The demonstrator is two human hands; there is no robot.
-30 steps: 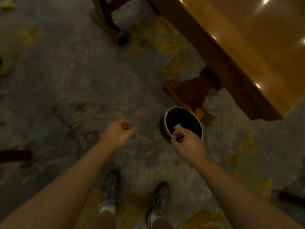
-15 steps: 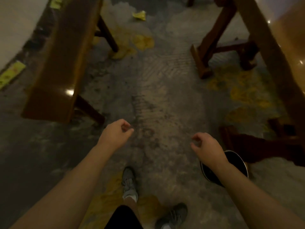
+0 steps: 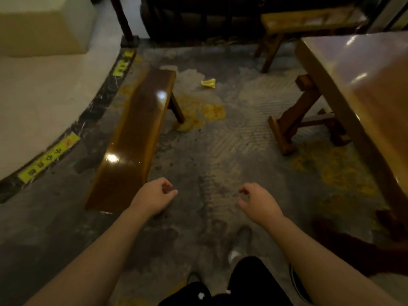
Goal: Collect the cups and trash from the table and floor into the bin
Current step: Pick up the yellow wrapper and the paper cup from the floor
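Head view, dim light. Landmark: the long wooden bench, running from just ahead of the left hand away toward the far wall.

Left hand: loosely curled, fingers bent toward the palm, nothing held; hovers just off the near end of the bench, over bare floor.
Right hand: half curled, thumb and fingers apart, nothing held; well to the right of the bench's near end, level with the left hand.

Trash: one crumpled yellow scrap lies on the floor just right of the bench's far end, well ahead of both hands and apart from the bench leg. No cups in view.

Bin: only a sliver of dark rim shows, beside the right forearm, behind and well to the right of the bench's near end. Contents cannot be told from here.

Table: stands across the aisle from the bench, on the right; the visible part of its top shows no cups or litter.

Progress, judged: both hands free and the body faces the scrap, so the step in hand looks like walking up the aisle to fetch it. The scrap is left to collect and carry back to the bin; the far stool area is too dark to check, and yellow patches near the bench look like floor stains, not litter
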